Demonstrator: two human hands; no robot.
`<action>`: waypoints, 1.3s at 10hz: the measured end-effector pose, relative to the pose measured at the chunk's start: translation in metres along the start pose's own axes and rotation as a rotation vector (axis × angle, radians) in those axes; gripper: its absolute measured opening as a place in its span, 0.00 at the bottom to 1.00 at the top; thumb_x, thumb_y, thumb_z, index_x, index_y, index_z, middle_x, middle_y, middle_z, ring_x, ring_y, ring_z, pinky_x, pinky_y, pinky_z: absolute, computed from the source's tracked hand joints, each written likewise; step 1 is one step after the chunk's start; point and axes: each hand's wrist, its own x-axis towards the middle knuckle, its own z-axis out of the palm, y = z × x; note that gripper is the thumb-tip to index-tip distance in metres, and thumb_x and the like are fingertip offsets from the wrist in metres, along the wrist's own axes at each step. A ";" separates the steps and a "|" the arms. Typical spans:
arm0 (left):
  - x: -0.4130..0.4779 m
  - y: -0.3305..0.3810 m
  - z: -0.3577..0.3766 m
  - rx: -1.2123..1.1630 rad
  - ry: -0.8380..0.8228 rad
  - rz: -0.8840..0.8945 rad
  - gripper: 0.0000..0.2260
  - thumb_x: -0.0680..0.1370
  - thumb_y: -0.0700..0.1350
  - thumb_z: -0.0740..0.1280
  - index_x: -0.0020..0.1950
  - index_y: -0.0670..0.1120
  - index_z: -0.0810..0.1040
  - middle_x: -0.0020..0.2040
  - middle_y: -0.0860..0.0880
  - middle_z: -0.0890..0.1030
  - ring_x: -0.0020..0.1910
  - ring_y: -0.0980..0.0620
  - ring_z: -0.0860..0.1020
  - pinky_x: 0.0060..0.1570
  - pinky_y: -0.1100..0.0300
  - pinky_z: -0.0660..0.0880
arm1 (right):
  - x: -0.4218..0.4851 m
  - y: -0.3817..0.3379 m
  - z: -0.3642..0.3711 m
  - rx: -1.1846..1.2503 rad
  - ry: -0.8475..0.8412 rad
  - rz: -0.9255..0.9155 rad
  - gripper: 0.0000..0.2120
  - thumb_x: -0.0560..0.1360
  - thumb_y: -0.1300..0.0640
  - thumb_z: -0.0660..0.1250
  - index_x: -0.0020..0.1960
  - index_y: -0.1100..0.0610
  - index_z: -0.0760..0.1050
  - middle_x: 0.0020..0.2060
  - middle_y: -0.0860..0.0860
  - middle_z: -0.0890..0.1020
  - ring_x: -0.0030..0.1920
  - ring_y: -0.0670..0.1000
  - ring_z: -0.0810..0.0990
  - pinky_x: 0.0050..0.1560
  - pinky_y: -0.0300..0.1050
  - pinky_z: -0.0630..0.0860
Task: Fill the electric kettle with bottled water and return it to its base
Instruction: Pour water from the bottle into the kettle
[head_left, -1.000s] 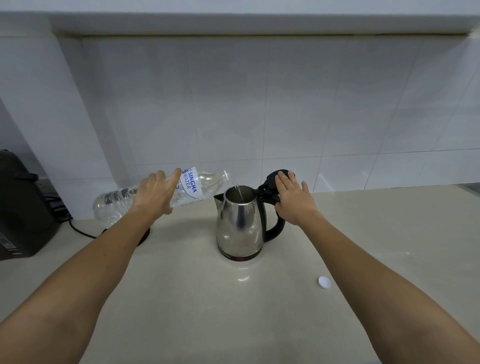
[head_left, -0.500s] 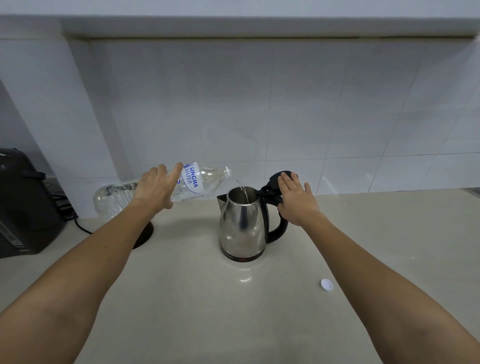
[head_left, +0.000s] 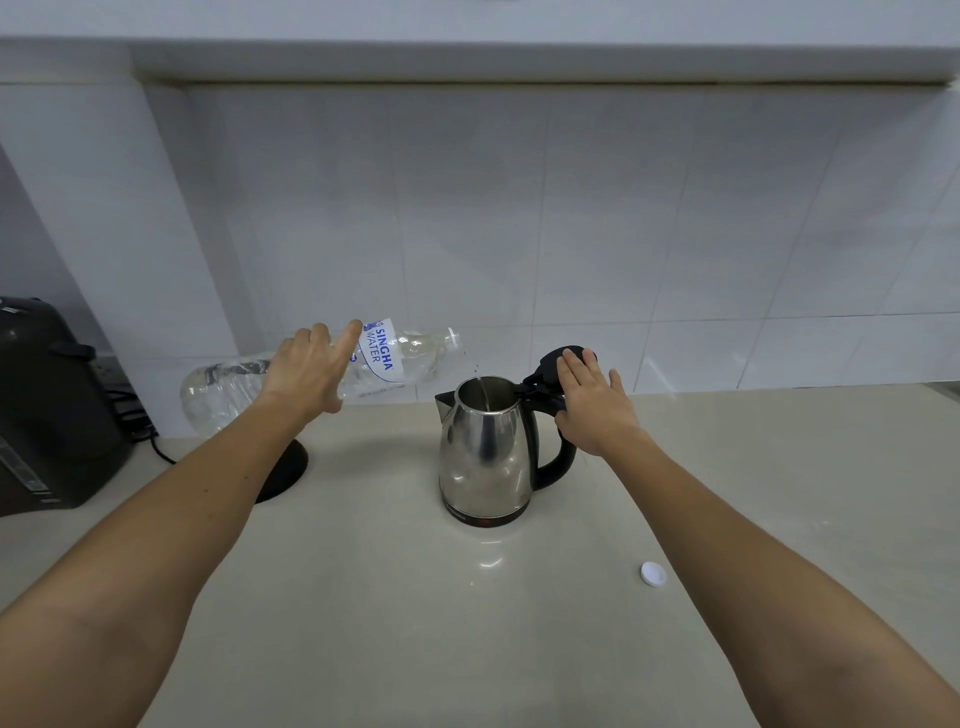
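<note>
Your left hand (head_left: 306, 371) had its fingers wrapped around the clear plastic water bottle with the blue-lettered label (head_left: 332, 371), tipped almost level with its open mouth at 3 o'clock. A thin stream of water fell from it into the open top of the stainless steel electric kettle with black handle (head_left: 485, 452). The kettle stood upright on the pale glossy desk (head_left: 415, 597). Its round black base (head_left: 283, 470) sat apart, at 9 o'clock from it. Your right hand (head_left: 595, 405) lay with fingers spread flat on the raised black lid (head_left: 563, 358), closing around nothing. A small white bottle cap (head_left: 653, 574) lay at 5 o'clock from the kettle.
</note>
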 end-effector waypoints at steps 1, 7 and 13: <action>-0.001 0.000 -0.001 0.003 0.000 0.007 0.43 0.65 0.45 0.78 0.73 0.45 0.58 0.49 0.41 0.74 0.40 0.46 0.68 0.41 0.55 0.71 | 0.000 0.000 0.000 0.000 0.003 -0.001 0.33 0.80 0.56 0.56 0.78 0.59 0.42 0.79 0.52 0.44 0.78 0.55 0.40 0.76 0.58 0.47; -0.005 0.002 -0.001 0.021 -0.009 0.004 0.42 0.64 0.44 0.78 0.73 0.45 0.59 0.49 0.42 0.74 0.40 0.46 0.66 0.39 0.56 0.67 | 0.000 -0.001 0.001 -0.001 0.008 -0.002 0.33 0.79 0.56 0.56 0.78 0.59 0.43 0.79 0.52 0.44 0.78 0.56 0.40 0.76 0.58 0.47; -0.003 -0.003 -0.002 0.020 -0.002 0.010 0.43 0.64 0.45 0.78 0.73 0.45 0.58 0.49 0.41 0.74 0.40 0.46 0.67 0.40 0.56 0.69 | 0.000 -0.002 0.002 0.010 0.010 0.000 0.33 0.79 0.56 0.56 0.78 0.59 0.43 0.79 0.52 0.45 0.78 0.56 0.40 0.76 0.58 0.47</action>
